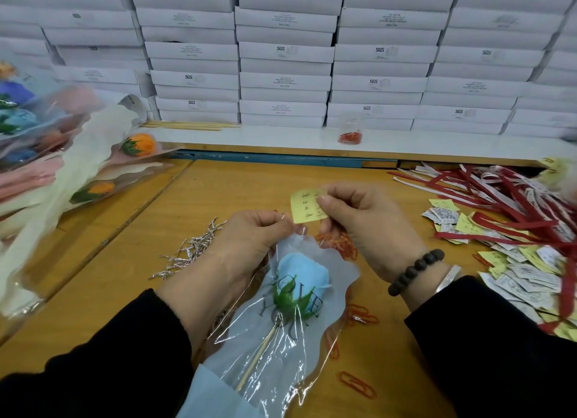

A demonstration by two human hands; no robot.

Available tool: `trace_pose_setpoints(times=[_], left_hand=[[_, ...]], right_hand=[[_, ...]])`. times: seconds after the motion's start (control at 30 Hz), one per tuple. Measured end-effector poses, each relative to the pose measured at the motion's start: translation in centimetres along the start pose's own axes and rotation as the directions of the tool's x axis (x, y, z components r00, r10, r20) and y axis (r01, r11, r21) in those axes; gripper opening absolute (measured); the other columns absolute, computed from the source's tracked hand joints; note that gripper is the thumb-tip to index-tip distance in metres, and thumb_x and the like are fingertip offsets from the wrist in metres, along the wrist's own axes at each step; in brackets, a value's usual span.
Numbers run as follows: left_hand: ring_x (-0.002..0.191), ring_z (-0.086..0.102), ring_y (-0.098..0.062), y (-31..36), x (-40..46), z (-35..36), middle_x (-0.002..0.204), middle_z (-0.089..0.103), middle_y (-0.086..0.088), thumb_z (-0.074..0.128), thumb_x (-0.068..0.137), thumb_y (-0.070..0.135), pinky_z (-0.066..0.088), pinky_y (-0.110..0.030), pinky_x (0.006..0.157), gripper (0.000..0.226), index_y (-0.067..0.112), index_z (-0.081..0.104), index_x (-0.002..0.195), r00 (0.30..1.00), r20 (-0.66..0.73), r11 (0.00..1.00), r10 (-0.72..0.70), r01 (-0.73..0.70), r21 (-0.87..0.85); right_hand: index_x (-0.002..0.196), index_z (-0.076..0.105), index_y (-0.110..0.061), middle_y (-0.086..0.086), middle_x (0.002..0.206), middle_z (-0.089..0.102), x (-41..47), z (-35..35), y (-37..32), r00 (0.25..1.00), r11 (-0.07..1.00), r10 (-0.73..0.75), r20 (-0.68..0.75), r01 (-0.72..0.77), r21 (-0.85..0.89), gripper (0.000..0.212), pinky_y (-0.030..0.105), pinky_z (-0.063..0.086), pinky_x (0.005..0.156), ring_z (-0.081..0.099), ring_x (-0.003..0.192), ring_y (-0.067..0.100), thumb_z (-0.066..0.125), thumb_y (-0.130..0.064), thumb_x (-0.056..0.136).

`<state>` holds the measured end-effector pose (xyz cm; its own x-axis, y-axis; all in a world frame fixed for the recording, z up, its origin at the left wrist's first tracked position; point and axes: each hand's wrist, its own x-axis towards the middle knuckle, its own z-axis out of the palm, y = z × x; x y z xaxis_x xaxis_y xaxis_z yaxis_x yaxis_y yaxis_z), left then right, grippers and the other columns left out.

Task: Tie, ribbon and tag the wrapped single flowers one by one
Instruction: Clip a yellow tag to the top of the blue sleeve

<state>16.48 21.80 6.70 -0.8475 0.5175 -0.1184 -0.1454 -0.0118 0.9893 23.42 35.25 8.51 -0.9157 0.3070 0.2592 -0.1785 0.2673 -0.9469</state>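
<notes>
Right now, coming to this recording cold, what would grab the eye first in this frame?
Front and centre, the left hand grips the top edge of a clear sleeve holding a blue flower, while the right hand pinches a yellow tag just above it. A wall of stacked white boxes fills the back, and a tangle of red ribbons over loose paper tags spreads at the right of the wooden table.

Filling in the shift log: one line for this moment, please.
step: tagging | left hand: pinches wrapper top of blue flower | right hand: holds yellow tag at wrapper top
</notes>
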Motion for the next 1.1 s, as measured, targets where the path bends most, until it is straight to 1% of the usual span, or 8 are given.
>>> trace_pose_setpoints(times=[0.2, 0.37, 0.5, 0.73, 0.87, 0.93, 1.03, 1.1], left_hand=[[0.051, 0.058, -0.014, 0.1, -0.1, 0.1, 0.065, 0.069, -0.008, 0.066, 0.077, 0.011, 0.047, -0.022, 0.048, 0.009, 0.004, 0.071, 0.076, 0.999, 0.030, 1.000, 0.015, -0.015, -0.006], [0.051, 0.060, -0.014, 0.2, -0.2, 0.0, 0.065, 0.069, -0.009, 0.067, 0.066, 0.019, 0.050, -0.021, 0.049, 0.020, 0.003, 0.072, 0.075, 0.997, 0.073, 1.000, 0.020, -0.020, -0.005], [0.045, 0.058, -0.009, 0.1, -0.1, 0.1, 0.059, 0.067, -0.006, 0.062, 0.078, 0.014, 0.046, -0.016, 0.043, 0.016, 0.000, 0.069, 0.076, 0.997, 0.077, 0.999, 0.015, -0.012, -0.034], [0.052, 0.062, -0.016, 0.1, 0.0, 0.3, 0.063, 0.069, -0.009, 0.062, 0.078, 0.011, 0.052, -0.022, 0.051, 0.016, 0.005, 0.071, 0.067, 0.998, 0.069, 0.998, -0.003, 0.008, -0.060], [0.071, 0.053, -0.030, 0.3, -0.1, 0.1, 0.083, 0.066, -0.023, 0.061, 0.076, 0.040, 0.044, -0.039, 0.073, 0.035, 0.008, 0.072, 0.067, 0.997, 0.066, 0.999, -0.035, 0.032, 0.036], [0.070, 0.048, -0.029, 0.3, -0.3, 0.1, 0.084, 0.059, -0.022, 0.060, 0.073, 0.052, 0.042, -0.037, 0.070, 0.049, 0.004, 0.069, 0.075, 0.996, 0.077, 0.997, -0.040, 0.034, 0.076], [0.051, 0.053, -0.025, 0.2, -0.3, 0.2, 0.069, 0.063, -0.018, 0.069, 0.070, 0.033, 0.045, -0.022, 0.050, 0.044, -0.008, 0.066, 0.086, 0.992, 0.126, 1.000, 0.001, -0.001, 0.001], [0.051, 0.060, -0.020, 0.1, -0.3, 0.2, 0.070, 0.069, -0.015, 0.070, 0.071, 0.023, 0.051, -0.020, 0.049, 0.033, -0.006, 0.068, 0.085, 0.991, 0.133, 1.000, 0.004, -0.002, -0.010]], right_hand=[[0.079, 0.062, -0.017, -0.005, 0.066, 0.062, 0.0, 0.9, 0.4, 1.000, 0.997, -0.002, 0.018, 0.003, -0.083, 0.014, 0.014, 0.048, 0.051, 0.056, 0.052, -0.002, 0.061, -0.004, 0.086], [0.073, 0.061, -0.020, 0.002, 0.074, 0.062, 0.2, 1.0, 1.0, 0.999, 0.974, -0.043, -0.033, 0.034, -0.223, 0.015, 0.027, 0.054, 0.061, 0.059, 0.069, 0.012, 0.063, -0.014, 0.086], [0.073, 0.056, -0.025, -0.006, 0.076, 0.060, 0.2, 1.5, 1.4, 0.997, 0.955, -0.056, -0.051, 0.039, -0.295, 0.017, 0.014, 0.044, 0.055, 0.057, 0.069, 0.005, 0.061, -0.018, 0.087], [0.071, 0.057, -0.024, -0.005, 0.072, 0.058, 0.3, 1.7, 1.5, 0.991, 0.976, -0.076, -0.112, 0.050, -0.214, 0.019, 0.012, 0.041, 0.052, 0.053, 0.064, 0.005, 0.064, -0.013, 0.085], [0.073, 0.058, -0.019, -0.003, 0.073, 0.059, 0.2, 1.7, 1.7, 0.981, 0.973, -0.105, -0.162, 0.068, -0.219, 0.016, 0.018, 0.047, 0.057, 0.055, 0.068, 0.009, 0.064, -0.010, 0.085], [0.074, 0.058, -0.018, -0.003, 0.073, 0.058, 0.2, 1.8, 1.7, 0.977, 0.971, -0.118, -0.177, 0.076, -0.227, 0.015, 0.019, 0.047, 0.060, 0.055, 0.069, 0.010, 0.065, -0.009, 0.084], [0.073, 0.059, -0.018, -0.004, 0.071, 0.058, 0.1, 2.0, 1.8, 0.973, 0.967, -0.124, -0.195, 0.075, -0.245, 0.015, 0.015, 0.043, 0.057, 0.052, 0.065, 0.007, 0.065, -0.008, 0.082], [0.072, 0.060, -0.017, -0.003, 0.071, 0.058, 0.2, 2.0, 1.8, 0.974, 0.969, -0.114, -0.195, 0.066, -0.237, 0.016, 0.016, 0.044, 0.057, 0.053, 0.065, 0.008, 0.066, -0.006, 0.081]])
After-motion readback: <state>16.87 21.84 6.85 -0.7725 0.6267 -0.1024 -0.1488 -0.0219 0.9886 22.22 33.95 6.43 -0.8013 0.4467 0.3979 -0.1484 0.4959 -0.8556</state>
